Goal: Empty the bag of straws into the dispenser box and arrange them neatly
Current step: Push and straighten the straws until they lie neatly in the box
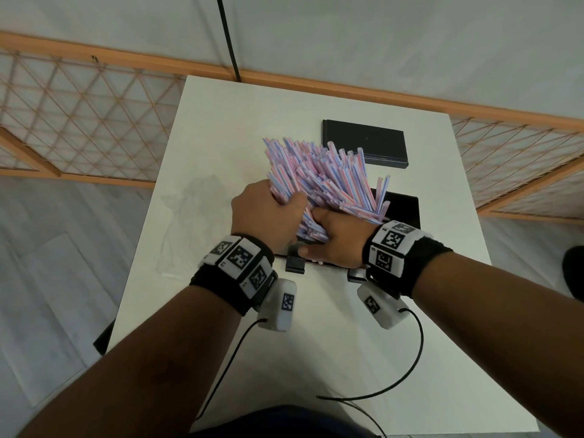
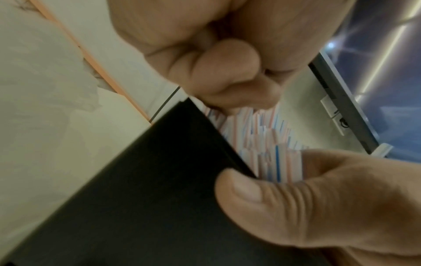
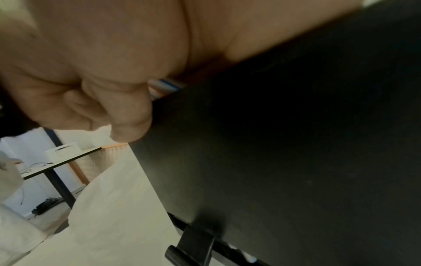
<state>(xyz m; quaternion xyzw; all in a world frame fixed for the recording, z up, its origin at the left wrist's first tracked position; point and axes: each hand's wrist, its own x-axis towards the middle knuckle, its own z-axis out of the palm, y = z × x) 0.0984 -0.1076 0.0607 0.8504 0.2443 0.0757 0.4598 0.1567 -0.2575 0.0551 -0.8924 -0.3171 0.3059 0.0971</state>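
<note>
Straws (image 1: 319, 178) gripped between both hands' fingers (image 1: 292, 200), above box (image 1: 404, 207).

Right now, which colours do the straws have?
White straws with pink and blue stripes; clearest in the head view.

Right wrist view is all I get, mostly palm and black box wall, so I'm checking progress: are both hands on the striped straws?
Observer: Yes. The left hand and right hand both grip the fanned bundle of pink-and-blue striped plastic straws over the black dispenser box.
Operator: Where's the bag?
Observer: The clear plastic bag lies flat on the white table, left of the hands.
Operator: And the lid?
Observer: A flat black rectangular lid lies beyond the straws.
</note>
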